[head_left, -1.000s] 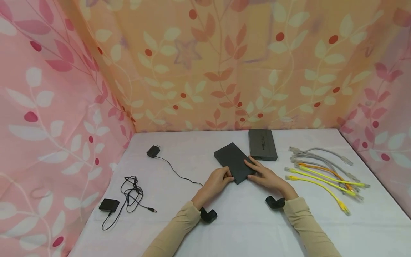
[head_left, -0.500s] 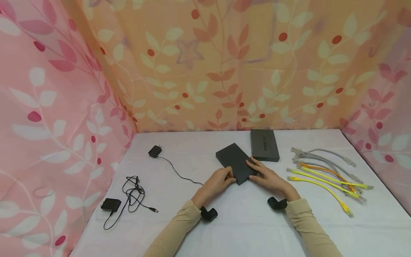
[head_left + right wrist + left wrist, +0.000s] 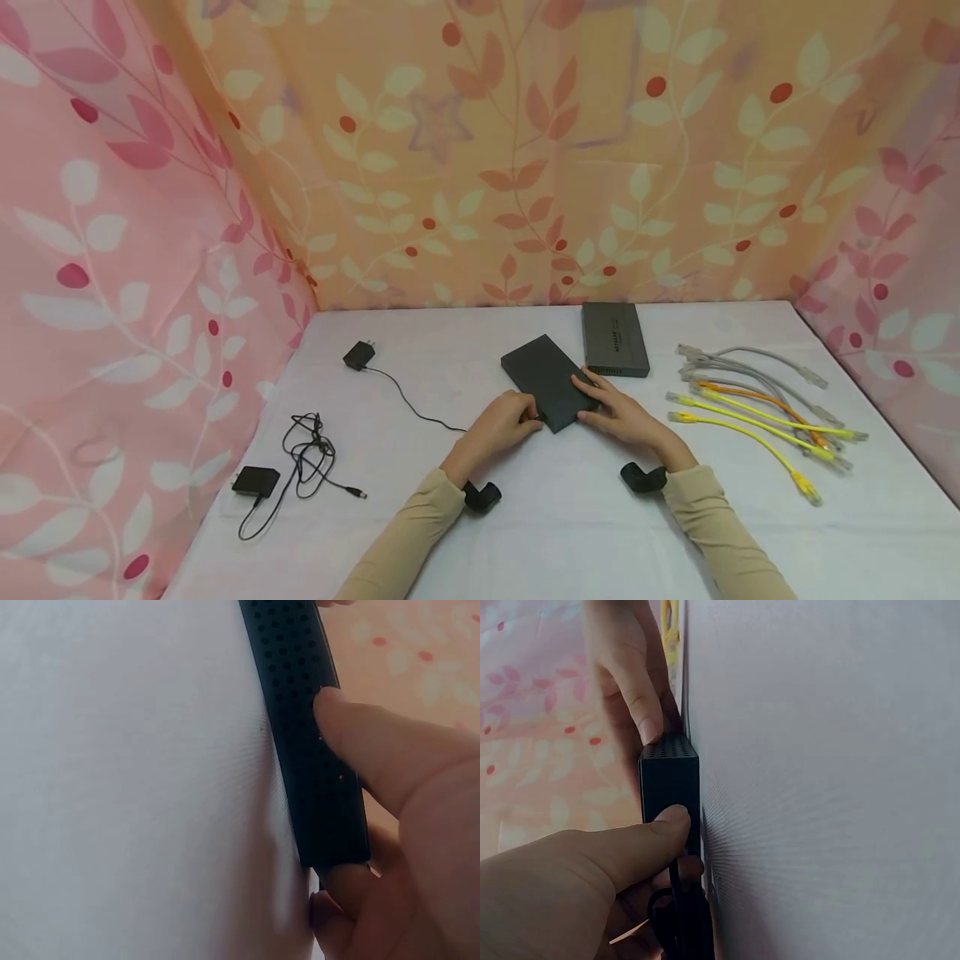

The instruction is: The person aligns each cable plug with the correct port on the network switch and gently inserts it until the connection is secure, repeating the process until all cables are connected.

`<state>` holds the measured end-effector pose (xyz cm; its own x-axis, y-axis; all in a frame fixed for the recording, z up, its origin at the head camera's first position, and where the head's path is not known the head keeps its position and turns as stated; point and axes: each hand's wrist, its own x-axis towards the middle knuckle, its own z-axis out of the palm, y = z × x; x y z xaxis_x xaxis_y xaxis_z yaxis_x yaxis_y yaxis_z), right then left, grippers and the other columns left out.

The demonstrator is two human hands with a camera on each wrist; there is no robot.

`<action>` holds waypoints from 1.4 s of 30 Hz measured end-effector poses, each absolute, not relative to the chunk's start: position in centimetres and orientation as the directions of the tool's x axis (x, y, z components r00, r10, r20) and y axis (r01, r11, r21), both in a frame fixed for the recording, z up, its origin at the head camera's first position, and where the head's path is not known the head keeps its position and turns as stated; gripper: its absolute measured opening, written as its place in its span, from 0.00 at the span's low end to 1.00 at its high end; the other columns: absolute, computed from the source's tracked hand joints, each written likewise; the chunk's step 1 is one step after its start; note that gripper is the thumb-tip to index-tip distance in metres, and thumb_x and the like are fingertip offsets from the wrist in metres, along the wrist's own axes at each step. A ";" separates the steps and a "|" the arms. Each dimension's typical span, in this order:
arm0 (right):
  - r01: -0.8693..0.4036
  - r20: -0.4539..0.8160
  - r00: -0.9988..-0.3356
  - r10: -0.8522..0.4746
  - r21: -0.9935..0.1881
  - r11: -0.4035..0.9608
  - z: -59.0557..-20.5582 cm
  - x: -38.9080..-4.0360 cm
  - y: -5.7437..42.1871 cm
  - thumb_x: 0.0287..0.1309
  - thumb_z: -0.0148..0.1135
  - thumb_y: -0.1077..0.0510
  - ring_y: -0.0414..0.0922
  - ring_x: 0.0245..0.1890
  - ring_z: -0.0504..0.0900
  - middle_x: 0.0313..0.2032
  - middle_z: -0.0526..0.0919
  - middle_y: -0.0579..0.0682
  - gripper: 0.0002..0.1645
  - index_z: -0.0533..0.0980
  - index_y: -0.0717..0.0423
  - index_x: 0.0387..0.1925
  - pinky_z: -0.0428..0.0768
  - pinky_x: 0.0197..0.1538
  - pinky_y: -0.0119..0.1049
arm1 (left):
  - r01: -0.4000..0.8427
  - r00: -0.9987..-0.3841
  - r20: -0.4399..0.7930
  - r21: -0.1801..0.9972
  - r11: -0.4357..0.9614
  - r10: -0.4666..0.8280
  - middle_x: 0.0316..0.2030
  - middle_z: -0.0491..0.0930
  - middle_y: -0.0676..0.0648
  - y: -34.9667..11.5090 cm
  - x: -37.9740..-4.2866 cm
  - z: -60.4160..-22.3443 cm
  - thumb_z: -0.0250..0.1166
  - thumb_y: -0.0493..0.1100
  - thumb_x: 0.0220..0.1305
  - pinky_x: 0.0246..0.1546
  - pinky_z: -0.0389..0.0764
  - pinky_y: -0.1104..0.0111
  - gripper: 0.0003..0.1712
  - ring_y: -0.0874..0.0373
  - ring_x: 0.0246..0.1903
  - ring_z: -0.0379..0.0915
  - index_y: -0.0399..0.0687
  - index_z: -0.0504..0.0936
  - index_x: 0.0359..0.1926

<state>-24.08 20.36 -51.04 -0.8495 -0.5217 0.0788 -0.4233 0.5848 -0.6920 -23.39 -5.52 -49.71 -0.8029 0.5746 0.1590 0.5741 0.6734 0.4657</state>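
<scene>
A flat, dark network switch [image 3: 542,373] lies at an angle on the white table. My left hand [image 3: 501,427] is at its near left edge, pinching the plug end of a thin black power cord [image 3: 420,412]. In the left wrist view the cord [image 3: 676,879] loops below the thumb, which lies against the narrow end of the switch [image 3: 669,780]; the plug's tip is hidden. My right hand [image 3: 621,413] grips the opposite side of the switch, fingers over its top. The right wrist view has that thumb on the vented side [image 3: 289,667].
That cord runs from a small black power adapter [image 3: 359,355]. A second adapter [image 3: 256,481] with a tangled cord [image 3: 309,454] lies front left. Behind the right hand sits a grey NETGEAR switch [image 3: 615,337]. Grey, orange and yellow network cables [image 3: 750,425] lie at the right.
My left hand has drawn slightly left, and a bit of the dark plug now shows between its fingers and the switch. The right hand keeps its hold.
</scene>
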 end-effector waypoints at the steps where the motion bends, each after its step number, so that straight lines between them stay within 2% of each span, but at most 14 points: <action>1: -0.422 0.077 -0.851 -0.520 -0.689 0.589 -51.0 -24.1 20.4 0.60 0.57 0.44 0.62 0.68 0.50 0.71 0.47 0.57 0.39 0.56 0.48 0.70 0.58 0.60 0.65 | 0.573 -0.804 0.162 0.470 0.672 0.572 0.19 0.71 0.57 -5.5 -23.3 -49.7 0.65 0.46 0.58 0.25 0.66 0.78 0.08 0.67 0.25 0.64 0.49 0.79 0.27; 13: -0.425 0.095 -0.870 -0.483 -0.642 0.639 -50.1 -23.3 19.4 0.58 0.60 0.47 0.64 0.66 0.55 0.70 0.52 0.61 0.39 0.59 0.54 0.68 0.60 0.59 0.63 | 0.542 -0.818 0.116 0.487 0.685 0.564 0.23 0.75 0.59 -6.1 -23.6 -49.6 0.66 0.48 0.57 0.28 0.69 0.77 0.07 0.68 0.27 0.67 0.53 0.78 0.28; 24: -0.397 0.072 -0.903 -0.425 -0.519 0.757 -49.4 -22.0 17.4 0.58 0.59 0.44 0.63 0.64 0.62 0.68 0.54 0.64 0.40 0.59 0.54 0.68 0.65 0.59 0.59 | 0.548 -0.810 0.085 0.463 0.697 0.581 0.23 0.76 0.60 -7.5 -24.4 -49.1 0.68 0.49 0.55 0.27 0.69 0.77 0.08 0.69 0.24 0.69 0.54 0.79 0.27; 31: -0.418 0.110 -0.903 -0.416 -0.456 0.786 -49.2 -21.2 16.1 0.57 0.60 0.46 0.64 0.61 0.65 0.66 0.57 0.68 0.39 0.61 0.58 0.66 0.69 0.55 0.57 | 0.536 -0.814 0.061 0.464 0.706 0.578 0.23 0.76 0.61 -8.4 -24.7 -49.0 0.69 0.49 0.54 0.28 0.70 0.77 0.07 0.70 0.24 0.69 0.55 0.79 0.27; 38: -0.425 0.118 -0.901 -0.418 -0.445 0.788 -49.2 -20.9 15.3 0.57 0.61 0.45 0.63 0.61 0.65 0.65 0.58 0.69 0.41 0.61 0.60 0.66 0.70 0.55 0.56 | 0.493 -0.819 0.001 0.512 0.703 0.573 0.26 0.77 0.58 -9.0 -24.5 -48.5 0.67 0.45 0.56 0.30 0.71 0.76 0.06 0.69 0.26 0.69 0.49 0.82 0.34; 42: -0.428 0.117 -0.898 -0.423 -0.444 0.787 -49.2 -20.8 15.0 0.56 0.61 0.45 0.63 0.62 0.65 0.65 0.58 0.69 0.41 0.61 0.61 0.66 0.70 0.55 0.56 | 0.481 -0.825 -0.003 0.521 0.705 0.566 0.26 0.78 0.54 -9.4 -24.6 -48.3 0.68 0.43 0.55 0.31 0.72 0.74 0.14 0.66 0.26 0.69 0.42 0.81 0.42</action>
<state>-20.80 15.01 -49.16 -0.8985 -0.4231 0.1171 -0.4284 0.7867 -0.4444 -24.59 -9.45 -48.28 -0.8246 0.5657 -0.0032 0.4814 0.7047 0.5213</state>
